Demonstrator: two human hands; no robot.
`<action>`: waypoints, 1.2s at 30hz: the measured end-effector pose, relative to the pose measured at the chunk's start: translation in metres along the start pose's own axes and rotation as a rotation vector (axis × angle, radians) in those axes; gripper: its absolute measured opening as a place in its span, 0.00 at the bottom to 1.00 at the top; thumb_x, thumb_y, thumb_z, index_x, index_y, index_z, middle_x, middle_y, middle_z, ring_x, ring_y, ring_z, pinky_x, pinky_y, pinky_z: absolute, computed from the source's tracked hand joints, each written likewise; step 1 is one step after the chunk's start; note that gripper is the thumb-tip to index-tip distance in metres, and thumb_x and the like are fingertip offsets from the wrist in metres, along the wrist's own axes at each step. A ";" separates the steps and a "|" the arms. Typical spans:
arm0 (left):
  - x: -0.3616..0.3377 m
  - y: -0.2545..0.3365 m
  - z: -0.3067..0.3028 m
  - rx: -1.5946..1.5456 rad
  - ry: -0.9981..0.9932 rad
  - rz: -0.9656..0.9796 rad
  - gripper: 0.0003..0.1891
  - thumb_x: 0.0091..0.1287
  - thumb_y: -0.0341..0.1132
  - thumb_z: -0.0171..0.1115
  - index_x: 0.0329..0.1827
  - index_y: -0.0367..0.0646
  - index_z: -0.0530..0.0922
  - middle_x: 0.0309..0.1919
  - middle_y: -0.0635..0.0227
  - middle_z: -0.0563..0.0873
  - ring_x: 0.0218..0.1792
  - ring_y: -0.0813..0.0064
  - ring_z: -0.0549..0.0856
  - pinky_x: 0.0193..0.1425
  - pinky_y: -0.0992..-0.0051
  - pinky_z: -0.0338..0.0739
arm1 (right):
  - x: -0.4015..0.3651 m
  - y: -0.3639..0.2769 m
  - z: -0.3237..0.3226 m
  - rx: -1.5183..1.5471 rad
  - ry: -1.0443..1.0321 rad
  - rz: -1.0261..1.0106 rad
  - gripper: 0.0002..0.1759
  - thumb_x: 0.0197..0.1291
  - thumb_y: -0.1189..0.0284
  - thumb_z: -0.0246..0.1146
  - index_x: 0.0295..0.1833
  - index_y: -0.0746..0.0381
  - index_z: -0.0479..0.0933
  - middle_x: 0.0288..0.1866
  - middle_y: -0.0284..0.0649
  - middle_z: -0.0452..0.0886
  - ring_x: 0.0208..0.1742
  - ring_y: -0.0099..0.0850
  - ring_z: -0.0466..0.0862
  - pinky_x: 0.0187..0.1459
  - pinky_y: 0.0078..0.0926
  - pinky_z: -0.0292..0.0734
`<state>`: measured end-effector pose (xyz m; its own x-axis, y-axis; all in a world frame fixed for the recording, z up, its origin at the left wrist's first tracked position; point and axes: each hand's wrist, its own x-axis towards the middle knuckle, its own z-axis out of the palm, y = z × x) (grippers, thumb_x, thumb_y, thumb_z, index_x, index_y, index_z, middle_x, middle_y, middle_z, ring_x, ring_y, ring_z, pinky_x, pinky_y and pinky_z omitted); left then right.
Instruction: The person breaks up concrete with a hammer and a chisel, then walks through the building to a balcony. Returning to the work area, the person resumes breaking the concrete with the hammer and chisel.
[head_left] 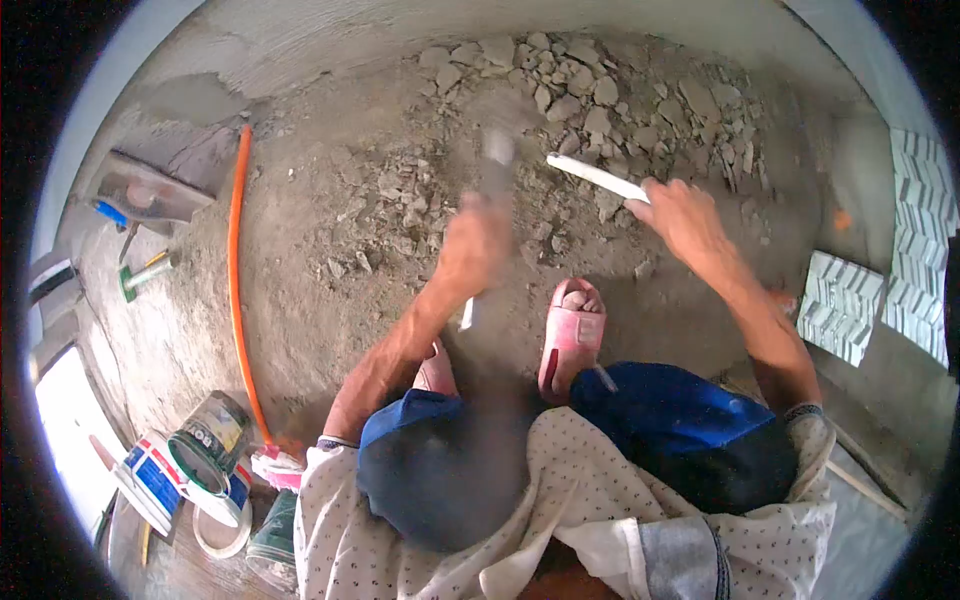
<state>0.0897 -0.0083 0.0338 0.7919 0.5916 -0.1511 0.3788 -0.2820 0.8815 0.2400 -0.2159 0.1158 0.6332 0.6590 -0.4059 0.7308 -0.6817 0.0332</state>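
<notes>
My left hand (pixel 476 248), smeared by motion, is closed around a tool whose white handle end (pixel 468 313) sticks out below the fist. A blurred grey part (pixel 498 147) shows above that fist, its shape unclear. In my right hand (pixel 684 218) is a slim white bar (pixel 598 178), its free end pointing left over the broken ground. Loose grey rubble (pixel 575 85) and crumbled mortar (pixel 400 200) lie on the floor in front of both hands.
Pink sandals (pixel 572 335) are on my feet below the hands. An orange pipe (pixel 238 270) lies at left, beside a trowel (pixel 130 225) and a green-headed tool (pixel 145 275). Buckets (pixel 205 440) stand lower left. Patterned tiles (pixel 840 305) rest at right near the wall.
</notes>
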 end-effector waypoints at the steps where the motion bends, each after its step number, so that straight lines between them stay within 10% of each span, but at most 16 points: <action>1: -0.004 0.001 -0.009 0.147 -0.233 0.019 0.23 0.74 0.45 0.42 0.28 0.37 0.75 0.16 0.60 0.76 0.20 0.59 0.78 0.32 0.58 0.73 | -0.002 0.001 0.002 -0.017 0.020 -0.001 0.18 0.61 0.57 0.60 0.40 0.63 0.77 0.25 0.50 0.79 0.28 0.53 0.80 0.31 0.48 0.76; 5: 0.018 -0.045 -0.021 0.422 -0.027 0.261 0.21 0.74 0.44 0.42 0.29 0.39 0.73 0.15 0.63 0.74 0.19 0.63 0.78 0.28 0.61 0.73 | -0.008 0.001 0.006 0.007 -0.016 0.018 0.19 0.61 0.57 0.59 0.42 0.64 0.76 0.26 0.52 0.79 0.29 0.54 0.81 0.31 0.49 0.76; 7: 0.035 0.021 -0.069 -0.015 -0.156 -0.200 0.24 0.72 0.51 0.45 0.35 0.34 0.71 0.25 0.49 0.78 0.31 0.60 0.82 0.34 0.62 0.74 | -0.009 0.000 0.005 0.010 -0.052 0.066 0.19 0.62 0.57 0.59 0.42 0.64 0.76 0.27 0.53 0.80 0.30 0.54 0.82 0.32 0.50 0.77; 10: 0.046 0.048 -0.072 -0.366 0.258 -0.068 0.24 0.72 0.50 0.45 0.34 0.33 0.71 0.22 0.51 0.78 0.27 0.61 0.80 0.29 0.62 0.73 | -0.010 -0.001 0.004 -0.002 -0.060 0.081 0.20 0.62 0.56 0.59 0.37 0.65 0.78 0.26 0.51 0.81 0.30 0.51 0.83 0.31 0.47 0.78; 18: -0.012 0.004 -0.026 0.257 -0.523 0.142 0.24 0.71 0.50 0.48 0.39 0.32 0.75 0.29 0.39 0.79 0.38 0.37 0.78 0.41 0.50 0.72 | -0.006 -0.002 0.003 -0.044 -0.019 0.049 0.20 0.61 0.55 0.60 0.38 0.64 0.77 0.26 0.52 0.80 0.31 0.53 0.82 0.32 0.48 0.77; 26: 0.038 0.055 -0.061 -0.383 0.104 -0.119 0.22 0.74 0.47 0.43 0.28 0.40 0.73 0.18 0.66 0.78 0.20 0.75 0.76 0.24 0.68 0.70 | -0.007 -0.004 0.001 -0.076 -0.076 0.084 0.21 0.62 0.54 0.58 0.37 0.64 0.78 0.28 0.49 0.80 0.31 0.50 0.83 0.32 0.47 0.78; 33: -0.027 -0.063 0.018 0.215 -0.149 0.435 0.23 0.73 0.48 0.42 0.34 0.34 0.74 0.12 0.61 0.74 0.15 0.65 0.77 0.25 0.63 0.72 | -0.005 -0.002 -0.004 -0.054 -0.066 0.041 0.21 0.62 0.54 0.58 0.39 0.63 0.78 0.27 0.53 0.80 0.32 0.54 0.81 0.33 0.49 0.76; 36: -0.004 -0.028 -0.008 0.025 -0.251 -0.080 0.25 0.73 0.50 0.42 0.34 0.34 0.75 0.13 0.60 0.76 0.16 0.64 0.80 0.24 0.63 0.73 | -0.006 0.002 -0.004 -0.045 -0.082 0.035 0.20 0.62 0.55 0.59 0.37 0.64 0.77 0.28 0.52 0.80 0.31 0.52 0.82 0.32 0.48 0.77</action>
<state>0.0720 0.0032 0.0132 0.8518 0.4075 -0.3293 0.4545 -0.2620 0.8513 0.2387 -0.2200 0.1222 0.6368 0.6056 -0.4772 0.7205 -0.6878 0.0885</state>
